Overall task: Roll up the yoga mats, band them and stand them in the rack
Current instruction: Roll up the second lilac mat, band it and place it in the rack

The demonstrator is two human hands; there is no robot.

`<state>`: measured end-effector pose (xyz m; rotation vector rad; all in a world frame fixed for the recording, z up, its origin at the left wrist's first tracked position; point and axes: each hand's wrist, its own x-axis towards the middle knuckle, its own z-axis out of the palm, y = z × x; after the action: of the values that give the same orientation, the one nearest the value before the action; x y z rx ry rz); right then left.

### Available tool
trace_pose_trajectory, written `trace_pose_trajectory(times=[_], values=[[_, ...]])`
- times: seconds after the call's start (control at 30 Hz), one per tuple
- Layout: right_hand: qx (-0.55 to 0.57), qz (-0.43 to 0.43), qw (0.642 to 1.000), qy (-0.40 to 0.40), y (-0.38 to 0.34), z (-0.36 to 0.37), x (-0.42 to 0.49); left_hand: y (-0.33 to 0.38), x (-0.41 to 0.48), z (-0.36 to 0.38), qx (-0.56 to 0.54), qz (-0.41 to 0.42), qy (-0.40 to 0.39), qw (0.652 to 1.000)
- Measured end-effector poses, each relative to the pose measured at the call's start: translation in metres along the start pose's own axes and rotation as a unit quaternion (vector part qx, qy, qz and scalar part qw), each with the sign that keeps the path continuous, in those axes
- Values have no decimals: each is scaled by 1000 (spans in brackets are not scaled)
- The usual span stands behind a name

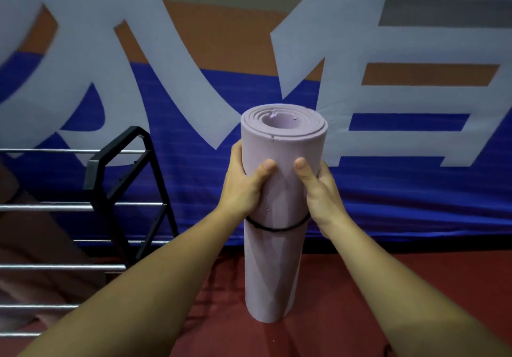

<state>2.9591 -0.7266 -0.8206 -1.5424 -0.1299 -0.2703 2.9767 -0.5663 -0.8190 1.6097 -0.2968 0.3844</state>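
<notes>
A rolled lilac yoga mat [279, 146] stands upright in the middle of the view, its lower end near the red floor. A thin black band [277, 229] circles it about halfway down. My left hand [243, 184] grips the roll from the left, thumb across the front. From the right, my right hand [321, 193] grips it at the same height, just above the band. The rack [122, 179], with a black end frame and silver bars, stands to the left of the mat. A brownish rolled mat [33, 248] lies slanted in it.
A large blue, orange and grey banner [388, 107] with pale lettering hangs as a backdrop right behind the mat and rack. The red floor [360, 287] spreads below and to the right.
</notes>
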Motion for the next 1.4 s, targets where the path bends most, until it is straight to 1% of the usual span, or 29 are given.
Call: trace_pose_trajectory(times=[0.07,0.13,0.3,0.4,0.5,0.63,0.8,1.1,1.2,1.27,1.4], values=[[9,4,1000,-13,-6,-1,0,7,1,-2,-5,-2,-9,1000],[21,8,1000,-8,-13,0,-4,16,0,-3,-7,-13,-18,1000],[25,15,1000,-2,-40,14,-11,49,2,-14,-11,-49,0,999],[25,33,999,-5,-67,23,-12,86,3,-29,2,-74,-14,997],[22,51,997,-44,-103,34,-13,129,4,-47,12,-83,-9,996],[21,54,996,-67,-177,53,-16,201,9,-67,15,-82,24,996],[-2,56,995,-87,-286,67,-22,307,17,-87,11,-88,53,995],[-22,23,993,-110,-478,109,-40,489,29,-140,28,-84,118,989],[-14,30,991,-127,-529,132,-46,541,34,-167,41,-63,127,989],[-10,14,991,-134,-561,152,-49,571,38,-187,52,-45,129,989],[14,-4,990,-137,-604,195,-54,609,47,-233,58,-37,126,990]])
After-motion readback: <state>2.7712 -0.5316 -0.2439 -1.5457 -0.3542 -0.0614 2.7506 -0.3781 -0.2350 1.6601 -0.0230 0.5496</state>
